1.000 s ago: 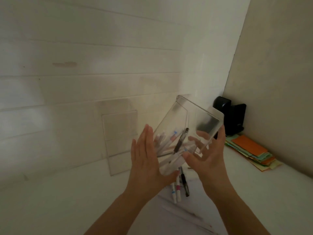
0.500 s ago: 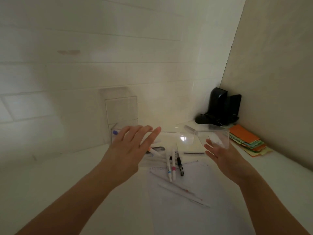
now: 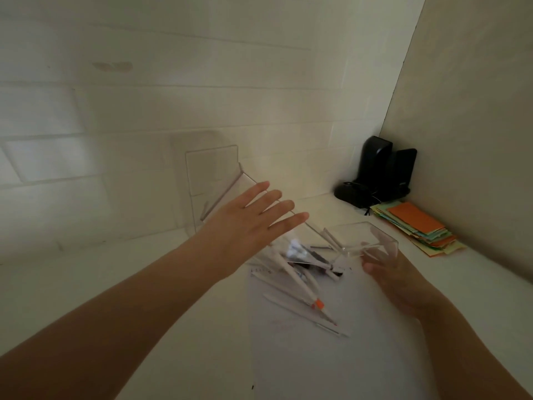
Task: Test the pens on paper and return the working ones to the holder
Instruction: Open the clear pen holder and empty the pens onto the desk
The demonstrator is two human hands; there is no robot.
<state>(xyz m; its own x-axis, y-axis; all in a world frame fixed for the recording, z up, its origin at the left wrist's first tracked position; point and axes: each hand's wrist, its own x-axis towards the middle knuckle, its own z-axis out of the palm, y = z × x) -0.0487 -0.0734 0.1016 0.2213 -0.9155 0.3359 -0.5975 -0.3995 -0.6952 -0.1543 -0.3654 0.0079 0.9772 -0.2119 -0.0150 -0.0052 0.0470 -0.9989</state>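
A clear acrylic holder lies tipped over low above the white desk, held between my two hands. My left hand presses flat on its left side with the fingers straight and spread. My right hand supports its right end, and its fingers show through the clear wall. Several pens spill out of the holder in a heap, mostly white ones. One has an orange cap, and a black pen lies across the heap. They rest on a white sheet of paper.
A black device stands in the back right corner, with a stack of coloured paper topped by an orange sheet beside it. A clear acrylic panel leans on the tiled wall. A beige wall closes off the right side.
The holder, held up and tilted with pens inside a second ago, has come down and tipped over. More pens have slid out onto the paper.
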